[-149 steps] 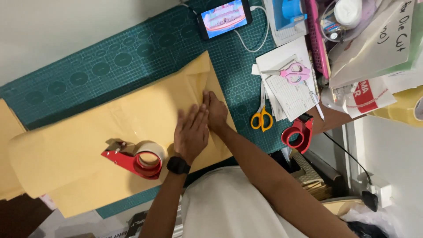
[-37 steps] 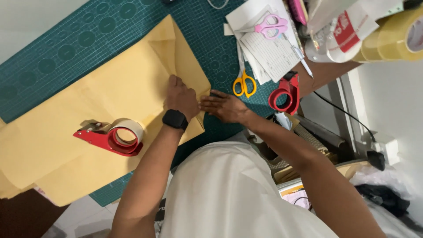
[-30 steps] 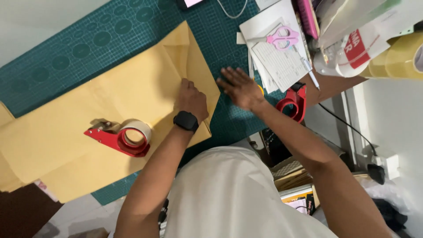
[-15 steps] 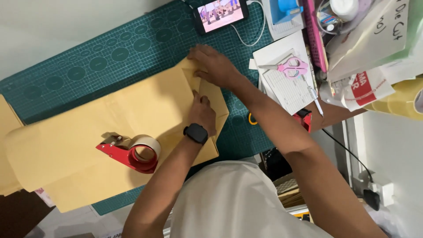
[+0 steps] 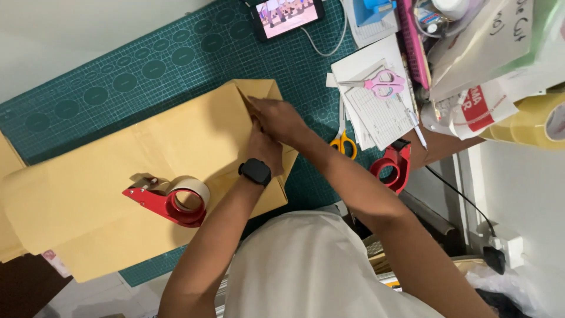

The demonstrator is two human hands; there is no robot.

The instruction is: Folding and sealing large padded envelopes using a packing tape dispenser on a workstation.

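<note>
Both hands pressing a fold at the right end of a kraft-paper wrap.

Nearest me, my left hand (image 5: 266, 150), wearing a black wristwatch (image 5: 255, 172), lies flat with fingers extended on the large sheet of brown kraft wrapping paper (image 5: 118, 176), gripping nothing. My right hand (image 5: 276, 118) lies just beyond, fingers flat on the folded paper edge, likewise gripping nothing. The paper lies on the green cutting mat (image 5: 147, 65) covering the desk. The red tape dispenser with tan tape (image 5: 173, 200) rests on the paper, left of my hands. Risk: if pressure eases before taping, I judge the fold may spring open. Farther right lie yellow-handled scissors (image 5: 343, 144); farthest, a phone with lit screen (image 5: 288, 15).
</note>
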